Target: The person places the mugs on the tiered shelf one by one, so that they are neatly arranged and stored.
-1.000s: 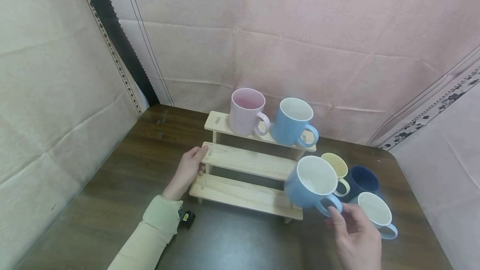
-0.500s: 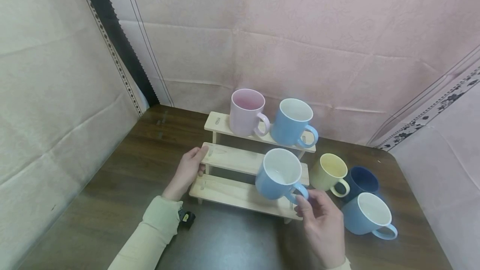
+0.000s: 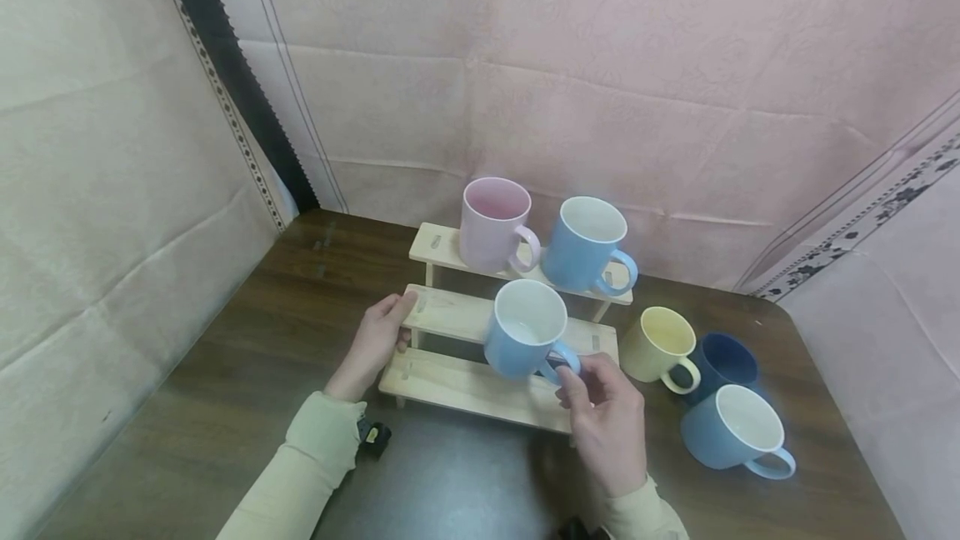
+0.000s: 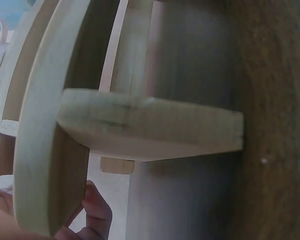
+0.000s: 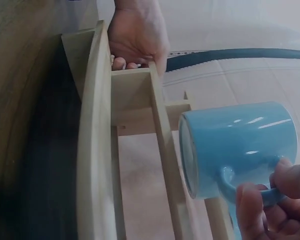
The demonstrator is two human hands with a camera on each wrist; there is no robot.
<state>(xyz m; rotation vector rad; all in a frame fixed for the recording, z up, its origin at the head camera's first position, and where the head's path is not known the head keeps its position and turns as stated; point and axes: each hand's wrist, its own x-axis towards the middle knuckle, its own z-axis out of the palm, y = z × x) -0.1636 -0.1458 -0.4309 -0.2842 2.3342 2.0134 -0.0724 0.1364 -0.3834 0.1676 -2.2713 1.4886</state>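
Note:
A light blue mug (image 3: 517, 340) with a white inside hangs in front of the middle tier of a three-tier wooden rack (image 3: 465, 386). My right hand (image 3: 603, 419) pinches this mug by its handle, and the right wrist view shows thumb and fingers round the handle of the mug (image 5: 240, 150). At the rack's left end my left hand (image 3: 375, 340) grips the middle board, thumb on top and fingers curled beneath. In the left wrist view, fingers (image 4: 97, 207) show behind the board's end. A pink mug (image 3: 491, 227) and another light blue mug (image 3: 581, 248) stand on the top tier.
Right of the rack, a yellow mug (image 3: 652, 348), a dark blue mug (image 3: 723, 365) and a light blue mug (image 3: 731, 432) cluster on the brown table (image 3: 247, 373). Pale cloth (image 3: 600, 82) hangs behind and at both sides.
My right hand has carried the light blue mug leftward and slightly up, from the rack's right end to before its middle tier. The left hand has stayed in place.

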